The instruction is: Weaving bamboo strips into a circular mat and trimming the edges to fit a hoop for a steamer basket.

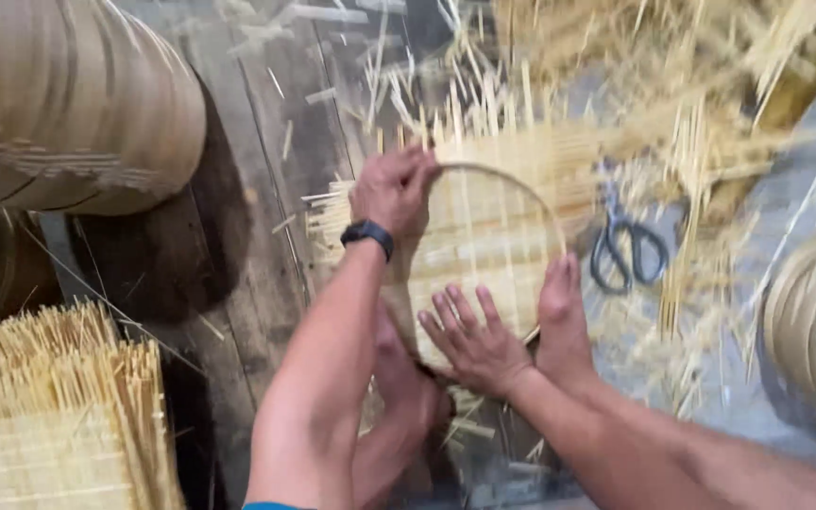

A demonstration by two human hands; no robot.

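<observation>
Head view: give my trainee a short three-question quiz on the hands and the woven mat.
1. True or false: the left hand grips the bamboo hoop.
2. What lies right of the woven mat? A) hammer B) scissors C) knife
3. How does the right hand rest on the mat?

Key: 1 true, at the hoop's upper left rim. 2 B. 3 Flat, fingers spread, near the lower edge.

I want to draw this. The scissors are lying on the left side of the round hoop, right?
Not quite. In the head view the scissors lie on the right side of the round hoop, among loose bamboo strips. The left hand grips the hoop's far rim.
</observation>
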